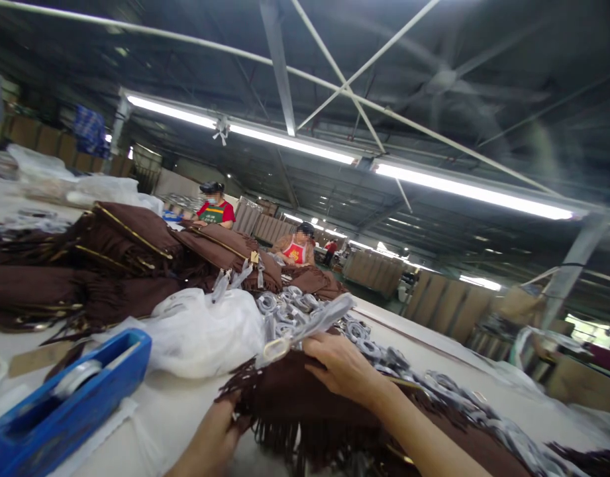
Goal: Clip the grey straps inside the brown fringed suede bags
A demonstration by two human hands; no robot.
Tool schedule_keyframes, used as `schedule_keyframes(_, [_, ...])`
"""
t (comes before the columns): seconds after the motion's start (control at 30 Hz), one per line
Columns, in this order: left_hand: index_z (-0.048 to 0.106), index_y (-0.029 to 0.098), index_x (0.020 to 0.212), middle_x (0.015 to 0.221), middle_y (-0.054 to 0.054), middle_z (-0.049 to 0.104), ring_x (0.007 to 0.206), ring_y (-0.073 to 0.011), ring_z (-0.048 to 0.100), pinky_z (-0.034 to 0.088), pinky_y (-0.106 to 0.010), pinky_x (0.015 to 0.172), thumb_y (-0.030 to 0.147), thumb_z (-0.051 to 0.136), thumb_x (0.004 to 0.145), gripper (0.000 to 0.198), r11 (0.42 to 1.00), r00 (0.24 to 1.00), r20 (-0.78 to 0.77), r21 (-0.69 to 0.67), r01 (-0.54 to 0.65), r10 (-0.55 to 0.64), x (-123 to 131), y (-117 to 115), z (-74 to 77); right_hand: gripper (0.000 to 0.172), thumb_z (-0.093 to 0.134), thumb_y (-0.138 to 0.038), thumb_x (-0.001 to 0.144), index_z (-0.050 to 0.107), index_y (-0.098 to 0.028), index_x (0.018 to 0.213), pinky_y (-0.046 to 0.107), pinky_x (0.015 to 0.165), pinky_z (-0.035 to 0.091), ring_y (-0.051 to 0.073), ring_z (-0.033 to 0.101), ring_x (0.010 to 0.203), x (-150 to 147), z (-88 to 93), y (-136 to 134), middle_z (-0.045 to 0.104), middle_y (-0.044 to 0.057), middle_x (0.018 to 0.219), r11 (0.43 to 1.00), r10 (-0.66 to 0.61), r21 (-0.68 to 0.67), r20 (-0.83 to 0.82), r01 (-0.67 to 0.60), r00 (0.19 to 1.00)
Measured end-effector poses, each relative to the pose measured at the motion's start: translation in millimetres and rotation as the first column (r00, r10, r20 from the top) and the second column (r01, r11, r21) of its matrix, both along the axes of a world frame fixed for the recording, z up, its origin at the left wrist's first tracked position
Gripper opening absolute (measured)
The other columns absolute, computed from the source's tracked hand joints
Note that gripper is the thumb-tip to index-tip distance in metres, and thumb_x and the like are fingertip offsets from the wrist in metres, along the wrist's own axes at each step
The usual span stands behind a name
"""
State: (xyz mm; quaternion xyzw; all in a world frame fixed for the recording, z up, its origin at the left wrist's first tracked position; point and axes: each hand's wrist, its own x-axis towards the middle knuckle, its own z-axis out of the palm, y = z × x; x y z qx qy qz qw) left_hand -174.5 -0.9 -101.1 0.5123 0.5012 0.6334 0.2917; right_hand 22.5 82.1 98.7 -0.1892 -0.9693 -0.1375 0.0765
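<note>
A brown fringed bag (pixel 289 391) hangs tilted between my hands at the bottom centre, its fringe dangling. My right hand (pixel 342 364) is closed on its upper edge, thumb and fingers pinching the fabric. Beside those fingers, a ring in clear plastic wrap (pixel 305 331) lies along the top of the bag. Lower left, my left hand (pixel 218 427) closes on the bag's fringed left corner; its fingertips are partly hidden and a little blurred. Just beyond my right hand lie several plastic-wrapped metal rings (pixel 357 330) on straps.
A blue tape dispenser (pixel 86 397) stands at left on the white table (pixel 180 411). Behind it sit a crumpled plastic bag (pixel 205 328) and stacked brown bags with gold zippers (pixel 130 232). Across the table are co-workers, one in a green apron (pixel 215 212), another in a red apron (pixel 295 253).
</note>
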Motion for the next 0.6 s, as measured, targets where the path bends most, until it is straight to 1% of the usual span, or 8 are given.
schedule_keyframes(0.07, [0.061,0.020,0.097,0.095,-0.009,0.069,0.077,-0.0240,0.063,0.052,-0.038,0.080,0.027,0.059,0.065,0.032,0.998,1.000,-0.009,-0.063,-0.031,0.030,-5,4,-1.9,0.019,0.052,-0.009,0.085,0.062,-0.018,0.099,0.031,0.082,0.044,0.022,0.061,0.095,7,10.3,-11,0.066,0.009,0.110,0.991,0.019,0.136,-0.058,-0.011,0.998])
schedule_keyframes(0.13, [0.056,0.020,0.094,0.094,-0.008,0.068,0.072,-0.0210,0.063,0.051,-0.031,0.065,0.030,0.055,0.064,0.031,0.990,0.999,0.025,-0.142,-0.021,0.025,-8,7,-0.8,0.018,0.048,-0.011,0.088,0.063,-0.019,0.096,0.031,0.080,0.045,0.022,0.061,0.091,13,0.9,-22,0.065,0.010,0.115,0.967,0.043,0.253,-0.123,-0.011,0.991])
schedule_keyframes(0.2, [0.052,0.021,0.094,0.090,-0.006,0.066,0.067,-0.0194,0.063,0.044,-0.025,0.049,0.037,0.054,0.066,0.032,0.980,0.996,0.093,-0.199,0.003,0.015,-10,7,3.7,0.014,0.050,-0.013,0.089,0.062,-0.020,0.091,0.030,0.072,0.046,0.022,0.061,0.083,16,-31.8,-32,0.066,0.011,0.114,0.943,0.013,0.331,-0.171,0.045,0.985])
schedule_keyframes(0.27, [0.051,0.020,0.091,0.083,-0.003,0.063,0.061,-0.0181,0.061,0.038,-0.022,0.043,0.044,0.052,0.070,0.032,0.979,0.993,0.114,-0.203,-0.004,0.027,-11,4,11.2,0.019,0.051,-0.006,0.086,0.061,-0.021,0.094,0.029,0.065,0.046,0.021,0.061,0.078,16,-80.7,-43,0.067,0.011,0.114,0.936,-0.064,0.333,-0.165,0.117,0.984])
schedule_keyframes(0.37, [0.053,0.020,0.084,0.073,0.000,0.058,0.060,-0.0165,0.057,0.043,-0.025,0.052,0.038,0.051,0.073,0.021,0.992,0.996,-0.005,-0.096,-0.086,0.086,-15,-4,25.9,0.028,0.050,0.003,0.075,0.058,-0.021,0.087,0.026,0.059,0.045,0.021,0.062,0.076,18,-150.3,-59,0.069,0.007,0.108,0.964,-0.184,0.188,-0.046,0.190,0.982])
schedule_keyframes(0.43, [0.055,0.020,0.082,0.074,0.000,0.058,0.067,-0.0168,0.056,0.045,-0.028,0.063,0.028,0.048,0.073,0.014,0.991,0.982,-0.135,0.006,-0.130,0.130,-17,-11,36.8,0.033,0.050,0.005,0.069,0.058,-0.021,0.088,0.025,0.063,0.047,0.021,0.062,0.082,22,-174.0,-67,0.069,0.005,0.107,0.961,-0.271,0.054,0.020,0.270,0.962])
schedule_keyframes(0.5, [0.057,0.019,0.082,0.077,-0.001,0.059,0.074,-0.0175,0.056,0.045,-0.029,0.071,0.018,0.043,0.071,0.018,0.993,0.955,-0.277,0.080,-0.091,0.110,-17,-18,46.3,0.037,0.052,0.004,0.066,0.058,-0.020,0.093,0.027,0.073,0.048,0.022,0.061,0.092,27,-175.5,-71,0.066,0.006,0.113,0.941,-0.329,-0.060,0.063,0.333,0.942])
schedule_keyframes(0.6, [0.060,0.018,0.085,0.084,-0.002,0.062,0.082,-0.0182,0.057,0.044,-0.028,0.075,0.010,0.040,0.066,0.029,0.981,0.875,-0.460,0.032,0.189,-0.153,-14,-26,50.8,0.037,0.059,-0.006,0.070,0.057,-0.019,0.104,0.033,0.085,0.047,0.026,0.057,0.105,32,-155.2,-77,0.056,0.010,0.131,0.952,-0.271,-0.134,0.061,0.277,0.961])
